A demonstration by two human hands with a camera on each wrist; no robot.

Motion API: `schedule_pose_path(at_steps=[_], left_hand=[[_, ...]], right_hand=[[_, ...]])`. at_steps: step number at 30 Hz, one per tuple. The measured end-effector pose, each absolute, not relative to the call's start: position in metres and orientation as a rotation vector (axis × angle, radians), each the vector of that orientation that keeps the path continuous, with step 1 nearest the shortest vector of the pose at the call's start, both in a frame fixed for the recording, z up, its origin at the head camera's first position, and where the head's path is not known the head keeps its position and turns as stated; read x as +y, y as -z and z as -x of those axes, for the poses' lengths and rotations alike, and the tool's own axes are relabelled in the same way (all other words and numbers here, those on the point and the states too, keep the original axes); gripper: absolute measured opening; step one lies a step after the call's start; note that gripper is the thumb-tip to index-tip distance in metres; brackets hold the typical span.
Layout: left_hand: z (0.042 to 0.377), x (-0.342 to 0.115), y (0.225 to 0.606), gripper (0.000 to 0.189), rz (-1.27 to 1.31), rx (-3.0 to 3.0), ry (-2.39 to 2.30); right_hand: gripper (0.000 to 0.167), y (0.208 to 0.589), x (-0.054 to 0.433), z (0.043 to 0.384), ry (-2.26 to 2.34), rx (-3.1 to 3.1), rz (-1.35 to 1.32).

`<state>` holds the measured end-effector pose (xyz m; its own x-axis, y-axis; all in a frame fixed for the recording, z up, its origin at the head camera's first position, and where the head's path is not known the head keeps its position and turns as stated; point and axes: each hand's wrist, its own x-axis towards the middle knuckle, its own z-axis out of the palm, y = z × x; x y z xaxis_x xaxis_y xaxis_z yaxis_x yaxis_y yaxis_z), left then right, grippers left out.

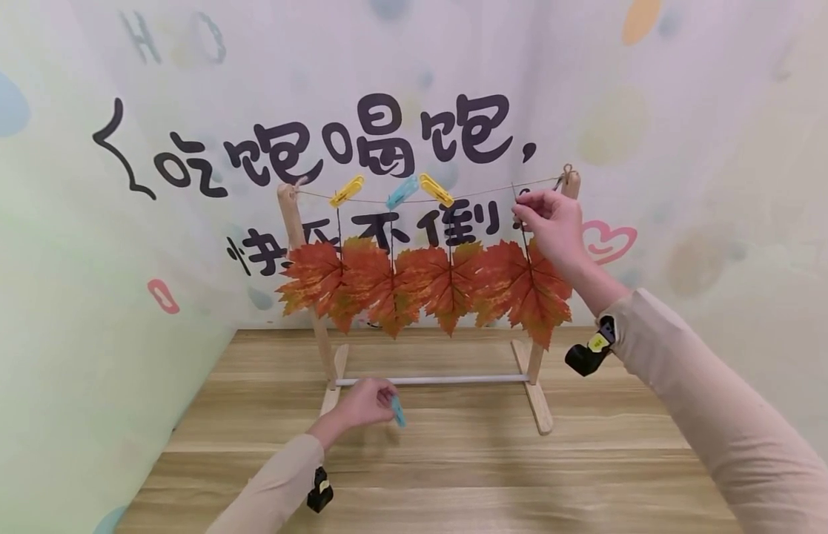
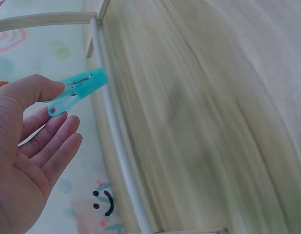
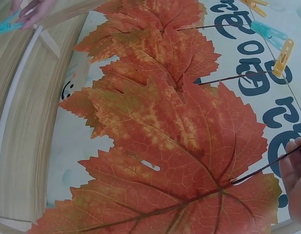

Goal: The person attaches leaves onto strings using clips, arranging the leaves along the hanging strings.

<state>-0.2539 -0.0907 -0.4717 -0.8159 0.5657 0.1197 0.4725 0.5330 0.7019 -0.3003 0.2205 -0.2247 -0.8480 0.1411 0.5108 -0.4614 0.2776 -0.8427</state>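
Observation:
My left hand (image 1: 368, 403) pinches a light blue clothespin (image 2: 87, 85) between thumb and forefinger, low above the tabletop. The other fingers are loosely bent in the left wrist view. Up at the right end of the string (image 1: 480, 193), my right hand (image 1: 554, 222) pinches the dark stem of an orange-red maple leaf (image 1: 525, 289), which hangs below. The stem's tip reaches the string. Further left, similar leaves (image 1: 313, 274) hang by their stems from yellow clothespins (image 1: 347, 191) and a blue clothespin (image 1: 403, 192). The neighbouring leaves overlap.
The string runs between two wooden posts (image 1: 290, 215) on flat feet (image 1: 537, 408). A white rod (image 1: 434, 380) joins the posts near the base. This frame stands on a wood-grain table (image 1: 454, 475), before a printed wall cloth (image 1: 187, 59) with dark lettering.

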Motion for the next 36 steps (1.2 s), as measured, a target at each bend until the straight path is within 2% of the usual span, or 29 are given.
schedule_pose_path(at_steps=[5,16,27,36], left_hand=[[0.257,-0.089,0.461,0.024,-0.92,2.64,-1.123],[0.26,-0.083,0.415,0.026,-0.967,2.621,-1.109],[0.266,-0.069,0.349,0.025,-1.204,2.732,-1.04],[0.272,-0.054,0.284,0.021,-1.187,2.774,-1.038]], right_hand=[[0.012,0.224,0.219,0.304,-1.686,-2.012,-0.264],[0.017,0.224,0.214,0.305,-1.753,-2.008,-0.217],[0.015,0.224,0.214,0.307,-1.763,-1.997,-0.165],[0.011,0.225,0.213,0.306,-1.795,-1.985,-0.186]])
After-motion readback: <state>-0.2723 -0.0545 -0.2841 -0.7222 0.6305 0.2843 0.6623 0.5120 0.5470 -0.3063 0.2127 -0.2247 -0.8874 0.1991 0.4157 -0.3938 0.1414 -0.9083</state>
